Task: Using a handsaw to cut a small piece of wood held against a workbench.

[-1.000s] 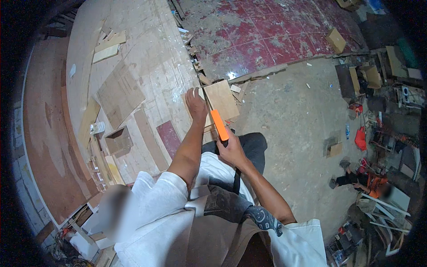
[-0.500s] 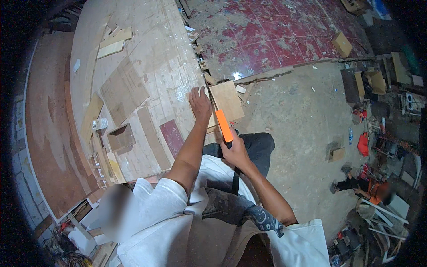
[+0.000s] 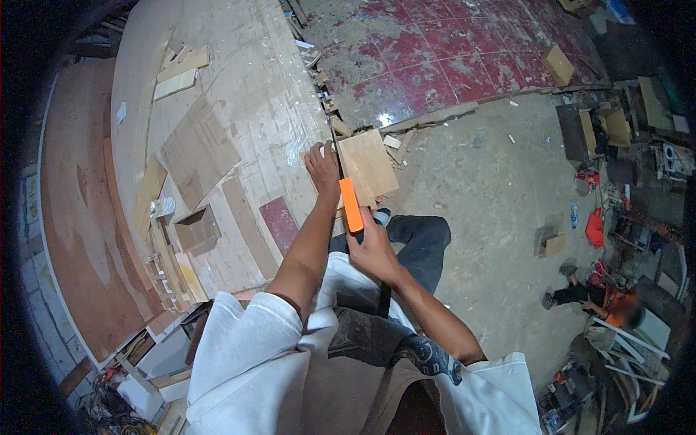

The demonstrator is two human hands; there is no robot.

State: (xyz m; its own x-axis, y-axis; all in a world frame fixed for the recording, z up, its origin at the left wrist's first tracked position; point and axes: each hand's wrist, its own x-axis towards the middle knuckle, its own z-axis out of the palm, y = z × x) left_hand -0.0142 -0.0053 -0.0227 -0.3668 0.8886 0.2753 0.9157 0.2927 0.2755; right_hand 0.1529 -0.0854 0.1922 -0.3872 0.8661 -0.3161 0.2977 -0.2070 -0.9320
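My right hand (image 3: 373,250) grips a hand saw by its orange handle (image 3: 351,205). The saw's thin dark blade (image 3: 336,147) points away from me along the right edge of the wooden worktable (image 3: 268,109). Just left of the blade, my left hand (image 3: 322,168) rests on the table edge, fingers bent and apart. What lies under its fingertips is hard to make out. A pale square wooden board (image 3: 367,159) sits right of the blade, lower than the tabletop or level with it; I cannot tell which.
On the table lie a thin brown sheet (image 3: 199,152), an open wooden box (image 3: 197,228), a dark red piece (image 3: 279,223) and several wood strips. Scraps line the table's right edge. A person in orange (image 3: 616,308) sits far right, near cartons (image 3: 616,129) and clutter.
My right hand and the saw have shifted slightly left and the saw stands straighter. My left hand stays at the table edge with its fingers more bent.
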